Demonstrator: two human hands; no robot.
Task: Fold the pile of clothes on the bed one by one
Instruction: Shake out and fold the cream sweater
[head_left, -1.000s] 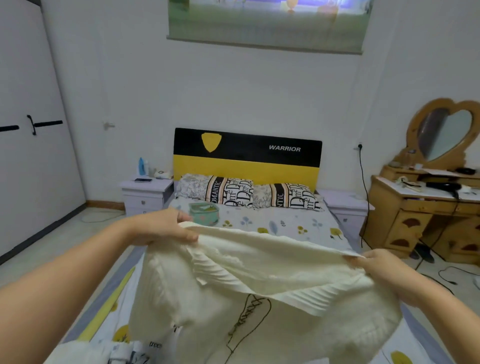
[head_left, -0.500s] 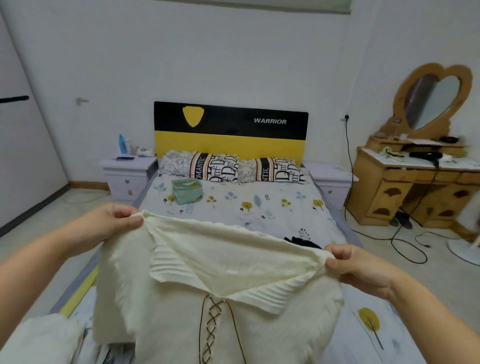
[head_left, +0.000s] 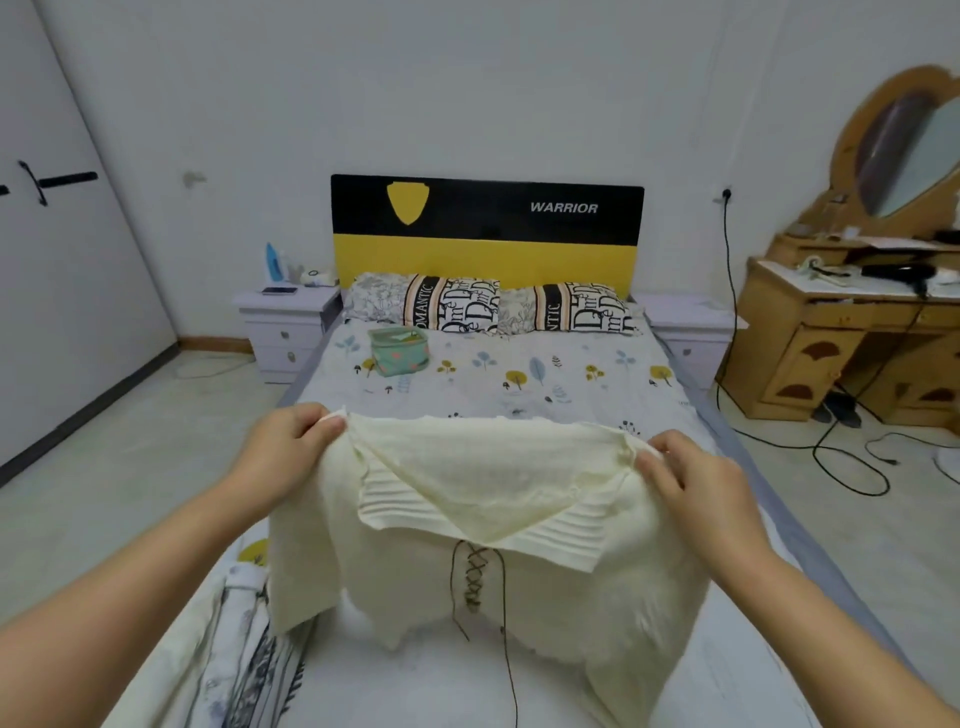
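a cream knit sweater (head_left: 519, 561) with a wide ribbed collar hangs spread between both hands above the near half of the bed (head_left: 519, 374); the left hand (head_left: 283, 452) has its fingers curled over the sweater's left shoulder corner, thumb pinching the fabric against them; the right hand (head_left: 696, 483) grips the opposite shoulder corner the same way, fingers folded round the knit edge; the collar flap falls forward toward the camera, and below it a dark brown lace (head_left: 475, 577) criss-crosses down the front opening, its loose ends trailing toward the bottom of the view; the lower hem of the sweater drapes down to the bedsheet, though whether it touches cannot be told; at the lower left, partly under the sweater's edge, lies a white garment with grey-blue print (head_left: 244, 660), crumpled on the bed; farther up the floral sheet sits a small teal pouch (head_left: 399, 351), just in front of two patterned pillows (head_left: 493, 309) that lean by the black and yellow headboard (head_left: 485, 228) marked "warrior"; a pale nightstand (head_left: 283, 327) stands left of the bed; a wooden dressing table (head_left: 852, 332) with a heart-shaped mirror stands to the right; black cables (head_left: 852, 457) loop across the floor beside it.
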